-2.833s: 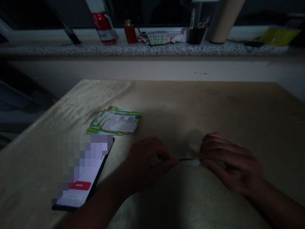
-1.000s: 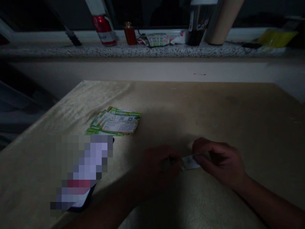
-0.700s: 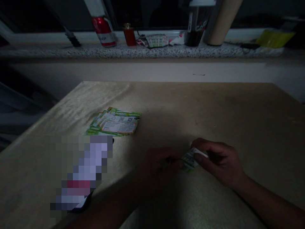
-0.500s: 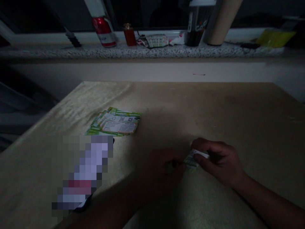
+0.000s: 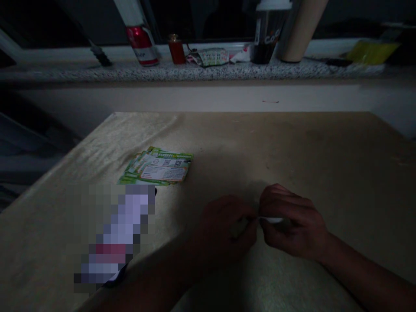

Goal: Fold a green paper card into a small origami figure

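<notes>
From the left, I see the table [image 5: 224,134] edge slanting away, then the phone [image 5: 130,216], mostly masked by blocks, lying near my left forearm. Just beyond it sits a fanned stack of green-and-white cards [image 5: 162,169], well short of the far edge. Tabletop stretches between the stack and my hands, and on past the right one to the right edge; behind, the granite sill [image 5: 195,74] carries a red can [image 5: 141,45].

Now the hands: left hand [image 5: 229,227] dim, reaching in, fingertips pinched narrow; right hand [image 5: 292,221] angled to meet it, fingers curled over, thumb below. And there's the white slip [image 5: 272,220], nearly edge-on: left tip at my left fingertips, its body held between right thumb and fingers.
</notes>
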Action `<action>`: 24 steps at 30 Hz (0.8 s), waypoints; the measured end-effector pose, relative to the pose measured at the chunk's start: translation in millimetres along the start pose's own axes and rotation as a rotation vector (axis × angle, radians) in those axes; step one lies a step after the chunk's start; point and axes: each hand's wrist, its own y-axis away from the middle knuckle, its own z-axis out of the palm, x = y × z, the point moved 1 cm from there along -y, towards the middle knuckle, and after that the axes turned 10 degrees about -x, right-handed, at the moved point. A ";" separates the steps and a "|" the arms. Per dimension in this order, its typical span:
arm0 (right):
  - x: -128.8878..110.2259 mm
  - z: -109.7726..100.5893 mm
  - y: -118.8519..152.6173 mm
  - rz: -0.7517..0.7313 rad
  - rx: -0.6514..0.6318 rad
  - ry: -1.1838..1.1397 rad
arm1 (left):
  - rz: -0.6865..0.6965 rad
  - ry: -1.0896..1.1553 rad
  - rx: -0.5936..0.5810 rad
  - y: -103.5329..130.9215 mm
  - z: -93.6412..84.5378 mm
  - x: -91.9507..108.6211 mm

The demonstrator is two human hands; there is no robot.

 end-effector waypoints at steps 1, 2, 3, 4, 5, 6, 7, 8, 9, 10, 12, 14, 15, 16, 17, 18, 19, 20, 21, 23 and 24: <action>-0.5 -0.2 -0.1 -0.002 0.008 -0.006 | 0.004 -0.007 0.000 -0.6 -1.1 0.9; -1.0 -0.4 -0.1 -0.002 0.014 -0.013 | 0.003 -0.012 -0.007 -1.3 -2.5 1.7; -1.4 -0.7 -0.2 -0.002 0.020 -0.016 | 0.002 -0.013 -0.017 -1.8 -3.8 2.4; -1.8 -0.9 -0.4 -0.004 0.023 -0.015 | 0.000 -0.009 -0.034 -2.2 -4.9 2.8; -2.1 -1.1 -0.6 -0.006 0.024 -0.010 | -0.007 -0.004 -0.049 -2.3 -5.8 2.9; -2.4 -1.2 -0.9 -0.009 0.023 -0.004 | -0.019 0.002 -0.057 -2.3 -6.3 2.8; -2.6 -1.2 -1.2 -0.014 0.019 0.001 | -0.032 0.008 -0.061 -2.0 -6.4 2.4; -2.8 -1.1 -1.5 -0.019 0.018 0.004 | -0.045 0.011 -0.065 -1.6 -6.1 1.9; -2.9 -0.9 -1.8 -0.022 0.017 0.004 | -0.060 0.011 -0.067 -1.2 -5.5 1.4; -3.0 -0.7 -1.9 -0.025 0.017 0.000 | -0.070 0.011 -0.067 -0.8 -4.9 0.9; -2.9 -0.1 -1.9 -0.019 0.012 -0.013 | -0.076 0.019 -0.066 -0.2 -4.1 0.7; -2.4 0.8 -1.2 -0.001 -0.010 -0.019 | -0.110 0.034 -0.106 -0.1 -4.2 1.1; -2.1 1.2 -0.7 0.005 -0.024 -0.014 | -0.142 0.039 -0.143 -0.1 -4.5 1.4; -1.8 1.6 -0.1 0.009 -0.038 -0.004 | -0.176 0.041 -0.183 -0.1 -5.1 1.8; -1.5 1.8 0.5 0.012 -0.050 0.008 | -0.205 0.040 -0.215 -0.1 -5.9 2.2; -1.3 2.0 1.0 0.015 -0.059 0.018 | -0.218 0.040 -0.232 0.0 -6.7 2.6; -1.0 2.2 1.4 0.023 -0.065 0.025 | -0.218 0.040 -0.235 0.2 -7.5 2.9; -0.8 2.2 1.7 0.036 -0.066 0.030 | -0.206 0.043 -0.233 0.6 -8.0 3.1; -0.8 2.3 1.9 0.054 -0.062 0.032 | -0.191 0.048 -0.227 1.0 -8.4 3.0; -1.0 2.4 2.0 0.087 -0.046 0.025 | -0.149 0.055 -0.208 1.9 -8.4 2.1; -1.3 2.5 2.0 0.106 -0.037 0.015 | -0.132 0.052 -0.202 2.3 -8.1 1.3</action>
